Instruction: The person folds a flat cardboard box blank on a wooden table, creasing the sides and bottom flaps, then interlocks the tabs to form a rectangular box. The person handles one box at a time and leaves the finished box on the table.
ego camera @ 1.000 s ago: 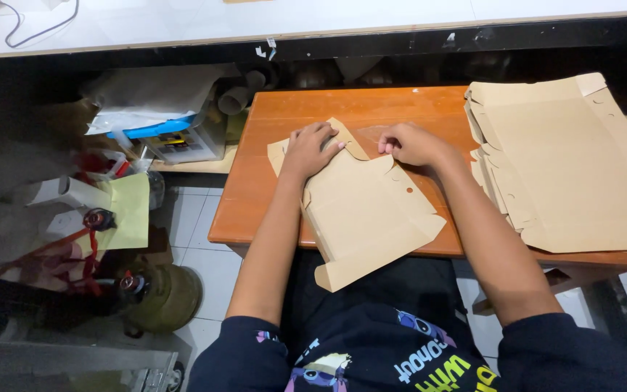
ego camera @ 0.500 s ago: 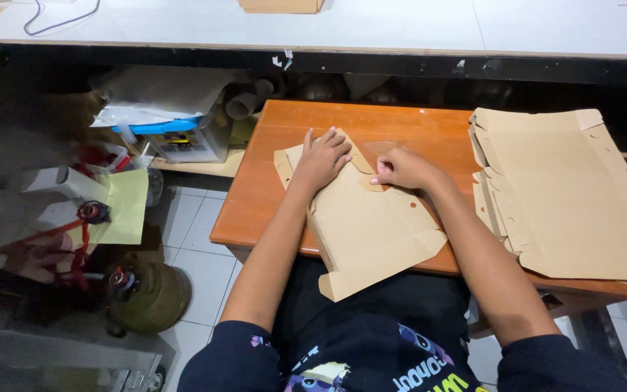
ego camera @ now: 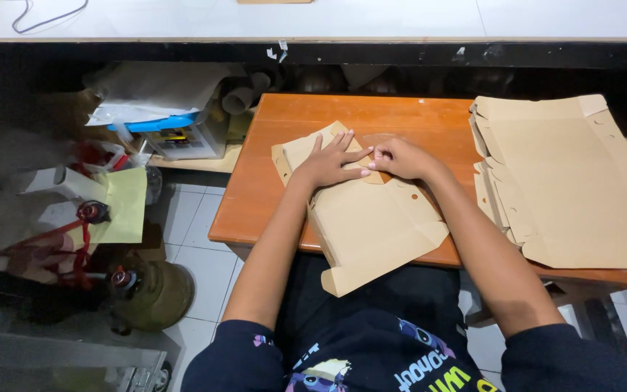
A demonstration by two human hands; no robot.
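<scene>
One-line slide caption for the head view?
Left hand flat and right hand pressing a flat cardboard box blank on a wooden table.

I see two bare forearms running out of dark navy sleeves (ego camera: pixel 237 356) pushed above the elbows; the shirt front (ego camera: pixel 393 363) carries a colourful print, possibly a cartoon figure.

Left hand (ego camera: pixel 332 165) lies flat, fingers spread; right hand (ego camera: pixel 399 158) beside it, seemingly curled
</scene>
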